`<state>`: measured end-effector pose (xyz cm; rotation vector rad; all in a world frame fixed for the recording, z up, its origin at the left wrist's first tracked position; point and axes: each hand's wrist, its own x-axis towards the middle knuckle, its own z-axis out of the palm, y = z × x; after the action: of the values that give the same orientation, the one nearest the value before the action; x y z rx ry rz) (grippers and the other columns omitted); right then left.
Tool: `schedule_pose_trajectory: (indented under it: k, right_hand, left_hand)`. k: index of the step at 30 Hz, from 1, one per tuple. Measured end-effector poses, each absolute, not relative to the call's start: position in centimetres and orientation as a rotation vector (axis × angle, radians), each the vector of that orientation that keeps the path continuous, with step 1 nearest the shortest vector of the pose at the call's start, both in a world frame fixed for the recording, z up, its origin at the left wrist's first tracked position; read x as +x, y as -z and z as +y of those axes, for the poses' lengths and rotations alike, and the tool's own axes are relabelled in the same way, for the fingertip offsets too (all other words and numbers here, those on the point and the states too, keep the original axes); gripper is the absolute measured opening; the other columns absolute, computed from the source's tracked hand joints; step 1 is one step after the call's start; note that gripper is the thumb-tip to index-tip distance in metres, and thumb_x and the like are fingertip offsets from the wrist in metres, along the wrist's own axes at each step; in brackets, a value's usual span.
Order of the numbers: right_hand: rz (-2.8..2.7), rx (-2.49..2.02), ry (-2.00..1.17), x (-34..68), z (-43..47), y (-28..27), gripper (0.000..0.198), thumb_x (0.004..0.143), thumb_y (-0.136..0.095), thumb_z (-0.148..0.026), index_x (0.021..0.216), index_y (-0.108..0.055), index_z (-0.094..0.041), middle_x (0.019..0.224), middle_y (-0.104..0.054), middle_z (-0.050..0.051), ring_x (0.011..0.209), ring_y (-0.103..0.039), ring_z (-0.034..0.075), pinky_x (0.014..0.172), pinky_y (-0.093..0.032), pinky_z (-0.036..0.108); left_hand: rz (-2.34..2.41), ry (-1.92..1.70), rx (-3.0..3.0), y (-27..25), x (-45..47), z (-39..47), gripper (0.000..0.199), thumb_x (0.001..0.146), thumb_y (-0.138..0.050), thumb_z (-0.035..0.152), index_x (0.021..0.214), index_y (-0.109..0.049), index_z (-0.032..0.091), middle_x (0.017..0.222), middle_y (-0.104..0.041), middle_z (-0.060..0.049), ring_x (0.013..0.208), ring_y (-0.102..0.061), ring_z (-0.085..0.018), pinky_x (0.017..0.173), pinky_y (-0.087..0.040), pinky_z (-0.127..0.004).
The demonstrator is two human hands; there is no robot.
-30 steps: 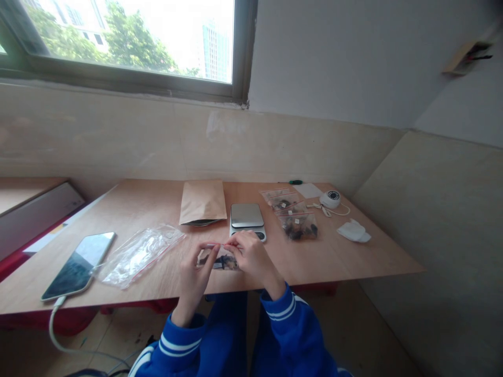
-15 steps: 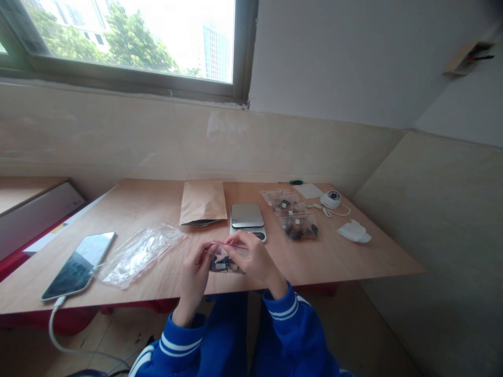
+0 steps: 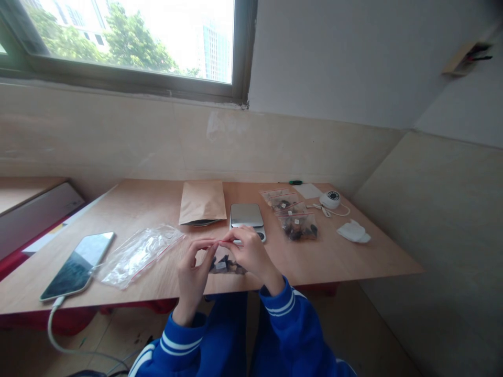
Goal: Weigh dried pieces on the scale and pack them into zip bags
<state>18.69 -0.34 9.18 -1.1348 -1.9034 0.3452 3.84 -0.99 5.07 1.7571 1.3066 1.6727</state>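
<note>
A clear zip bag with a red seal line hangs between my hands over the table's front edge. Dark pieces and a small white label show inside it. My left hand pinches the bag's top edge between thumb and forefinger. Right beside that pinch, my right hand grips the same red seal with thumb and fingers, covering part of the bag. Just behind my hands stands a kitchen scale with a bare metal plate; my right hand partly hides its front.
Several filled zip bags lie to the right. A brown paper pouch is beside the scale. On the left are clear plastic bags and a phone on a cable. A white camera and crumpled tissue lie far right.
My right hand has slid left along the red seal, so its fingertips now meet those of my left hand. The left fingers have straightened slightly. The other things have stayed put.
</note>
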Motion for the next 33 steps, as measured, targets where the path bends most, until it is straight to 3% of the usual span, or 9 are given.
schedule_pose_trajectory:
  k: [7, 11, 15, 21, 24, 27, 30, 33]
  right_hand:
    - [-1.907, -1.169, -0.147, 17.7, -0.7, -8.3, 0.02, 0.084, -0.052, -0.008, 0.068, -0.05, -0.021, 0.066, -0.057, 0.0, 0.071, -0.052, 0.018, 0.072, -0.036, 0.03]
    - [-1.906, -1.079, -0.303, 17.9, -0.8, -8.4, 0.016, 0.093, -0.053, -0.026, 0.079, -0.059, -0.022, 0.075, -0.065, 0.0, 0.075, -0.058, 0.016, 0.075, -0.039, 0.028]
    - [-1.927, -1.114, -0.353, 18.6, -0.4, -8.1, 0.018, 0.09, -0.058, -0.037, 0.081, -0.064, -0.023, 0.073, -0.068, -0.002, 0.073, -0.061, 0.015, 0.074, -0.041, 0.026]
    - [-1.981, -1.147, -0.131, 19.0, -0.3, -7.5, 0.018, 0.087, -0.059, -0.011, 0.072, -0.063, -0.021, 0.069, -0.066, 0.0, 0.07, -0.06, 0.015, 0.071, -0.038, 0.026]
    - [-1.998, -1.174, -0.052, 18.7, -0.3, -7.4, 0.021, 0.085, -0.056, -0.007, 0.07, -0.06, -0.021, 0.067, -0.066, 0.0, 0.067, -0.059, 0.016, 0.069, -0.037, 0.027]
    - [-2.038, -1.149, -0.058, 18.6, -0.3, -7.3, 0.019, 0.09, -0.054, -0.013, 0.074, -0.062, -0.021, 0.07, -0.068, 0.001, 0.069, -0.061, 0.016, 0.069, -0.037, 0.027]
    - [-2.035, -1.127, -0.193, 18.8, -0.3, -7.4, 0.013, 0.094, -0.054, -0.025, 0.086, -0.064, -0.022, 0.077, -0.071, 0.001, 0.075, -0.064, 0.016, 0.074, -0.04, 0.027]
    - [-1.947, -1.16, -0.384, 19.1, -0.6, -7.6, 0.013, 0.088, -0.062, -0.035, 0.092, -0.063, -0.023, 0.076, -0.071, -0.002, 0.075, -0.064, 0.015, 0.075, -0.042, 0.027]
  left_hand:
    - [1.372, -1.738, 1.782, -5.0, 4.3, -1.9, 0.009, 0.081, -0.066, 0.029, 0.084, -0.066, 0.02, 0.077, -0.069, 0.001, 0.067, -0.063, -0.013, 0.059, -0.046, -0.023]
    - [1.395, -1.774, 1.711, -4.7, 3.9, -1.9, 0.013, 0.081, -0.065, 0.032, 0.085, -0.065, 0.02, 0.079, -0.069, 0.0, 0.07, -0.062, -0.015, 0.06, -0.047, -0.025]
    - [1.299, -1.773, 1.696, -4.6, 3.4, -1.4, 0.011, 0.082, -0.064, 0.031, 0.085, -0.064, 0.02, 0.082, -0.068, -0.001, 0.078, -0.064, -0.017, 0.069, -0.05, -0.028]
    - [1.208, -1.693, 1.605, -5.1, 3.2, -1.2, 0.013, 0.082, -0.064, 0.032, 0.084, -0.062, 0.019, 0.081, -0.066, -0.001, 0.078, -0.064, -0.015, 0.07, -0.052, -0.026]
    - [1.147, -1.546, 1.555, -5.2, 3.2, -1.2, 0.023, 0.081, -0.063, 0.037, 0.096, -0.061, 0.019, 0.088, -0.067, -0.003, 0.083, -0.066, -0.017, 0.071, -0.055, -0.028]
    - [1.145, -1.46, 1.57, -4.9, 3.0, -1.1, 0.027, 0.08, -0.064, 0.039, 0.098, -0.062, 0.019, 0.09, -0.069, -0.004, 0.083, -0.067, -0.019, 0.072, -0.057, -0.031]
    - [1.205, -1.488, 1.622, -4.7, 2.7, -1.0, 0.019, 0.082, -0.063, 0.038, 0.087, -0.065, 0.02, 0.084, -0.07, -0.004, 0.081, -0.067, -0.019, 0.073, -0.056, -0.031]
    - [1.214, -1.494, 1.667, -4.7, 2.6, -1.1, 0.017, 0.082, -0.063, 0.037, 0.083, -0.066, 0.02, 0.081, -0.071, -0.003, 0.08, -0.067, -0.019, 0.072, -0.056, -0.03]
